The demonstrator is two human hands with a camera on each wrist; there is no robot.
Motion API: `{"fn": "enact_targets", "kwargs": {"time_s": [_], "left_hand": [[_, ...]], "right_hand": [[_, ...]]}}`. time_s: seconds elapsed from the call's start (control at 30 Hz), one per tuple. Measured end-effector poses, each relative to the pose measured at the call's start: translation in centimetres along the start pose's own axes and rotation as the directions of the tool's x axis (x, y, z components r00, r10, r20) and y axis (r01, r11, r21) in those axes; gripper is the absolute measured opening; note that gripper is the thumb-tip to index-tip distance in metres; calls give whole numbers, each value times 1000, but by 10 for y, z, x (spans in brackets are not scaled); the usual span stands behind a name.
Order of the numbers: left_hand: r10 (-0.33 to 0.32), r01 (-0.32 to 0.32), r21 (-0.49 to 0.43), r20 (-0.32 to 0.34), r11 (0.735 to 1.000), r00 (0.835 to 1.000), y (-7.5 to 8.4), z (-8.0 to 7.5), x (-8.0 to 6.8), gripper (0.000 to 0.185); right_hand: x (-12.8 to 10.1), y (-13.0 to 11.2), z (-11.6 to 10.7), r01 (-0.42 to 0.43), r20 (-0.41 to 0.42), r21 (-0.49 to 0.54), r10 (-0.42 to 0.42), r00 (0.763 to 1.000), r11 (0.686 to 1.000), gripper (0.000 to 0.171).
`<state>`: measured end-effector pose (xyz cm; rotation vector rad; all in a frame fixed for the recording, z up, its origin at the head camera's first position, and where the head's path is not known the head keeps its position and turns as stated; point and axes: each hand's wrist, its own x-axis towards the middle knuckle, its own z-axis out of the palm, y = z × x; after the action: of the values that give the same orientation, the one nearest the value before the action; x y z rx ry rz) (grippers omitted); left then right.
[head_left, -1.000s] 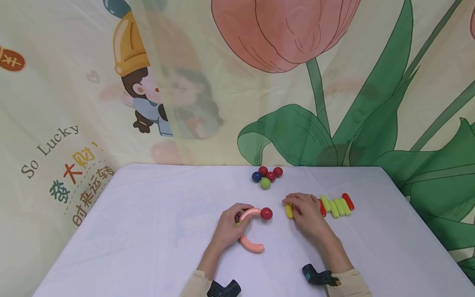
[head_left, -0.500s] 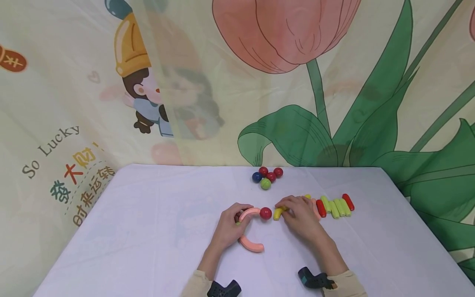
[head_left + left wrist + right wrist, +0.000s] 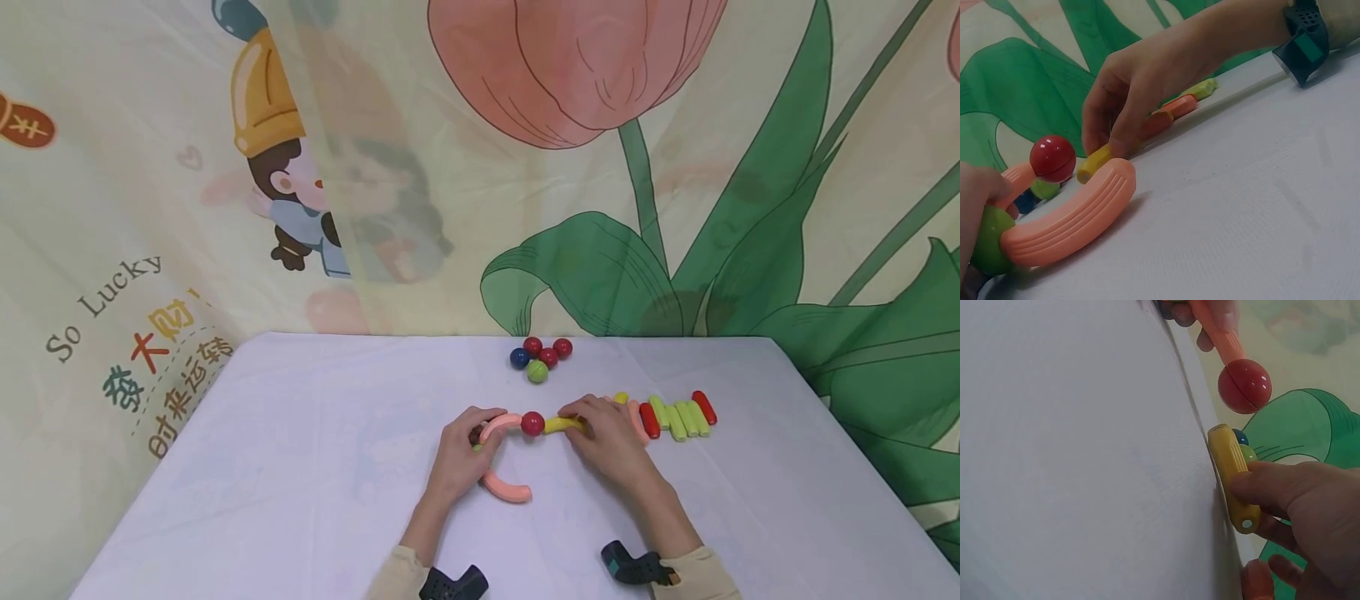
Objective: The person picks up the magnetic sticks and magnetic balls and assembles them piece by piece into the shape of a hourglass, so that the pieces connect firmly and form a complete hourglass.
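Head view: two bare hands work close together at the middle of a white-covered counter, seen from above and behind.
Left hand (image 3: 459, 454): fingers curl round the left end of a pink curved rod (image 3: 501, 427), pinning it so the chain of pieces stays put; a green ball (image 3: 988, 240) sits under this hand where two pink rods meet.
Red ball (image 3: 532, 422): fixed on the free right end of that curved rod, raised slightly off the cloth in the left wrist view.
Second pink curved rod (image 3: 507, 489): lies on the cloth below the first, bending toward the person; together they form a C shape.
Right hand (image 3: 606, 435): thumb and fingers pinch a yellow rod (image 3: 562, 425), holding it flat and level, its left tip aimed at the red ball.
Gap: in the right wrist view the yellow tip sits just beside the red ball, and contact cannot be confirmed.
Spare rods (image 3: 678, 414): red, pink, yellow and green sticks lie side by side just right of the right hand, within easy reach.
Spare balls (image 3: 540, 357): a cluster of red, blue and green balls rests farther back, near the counter's far edge.
Backdrop (image 3: 585, 167): a printed curtain with a tulip, leaves and a cartoon figure hangs behind.
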<state>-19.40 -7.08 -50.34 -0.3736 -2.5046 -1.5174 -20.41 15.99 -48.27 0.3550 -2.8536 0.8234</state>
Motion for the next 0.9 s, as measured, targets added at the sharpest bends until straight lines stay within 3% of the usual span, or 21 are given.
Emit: {"fn": "enact_targets", "kwargs": {"time_s": [0.43,0.9], "left_hand": [[-52,51,-8,-69,999,996,0,0,3,29],[-62,61,-26,-43,998,997,-1,1,3,28]], "right_hand": [[0,-4,-2,-49,15,70,48,999,996,27],[-1,-8,0,-87,42,142,81,996,986,26]]}}
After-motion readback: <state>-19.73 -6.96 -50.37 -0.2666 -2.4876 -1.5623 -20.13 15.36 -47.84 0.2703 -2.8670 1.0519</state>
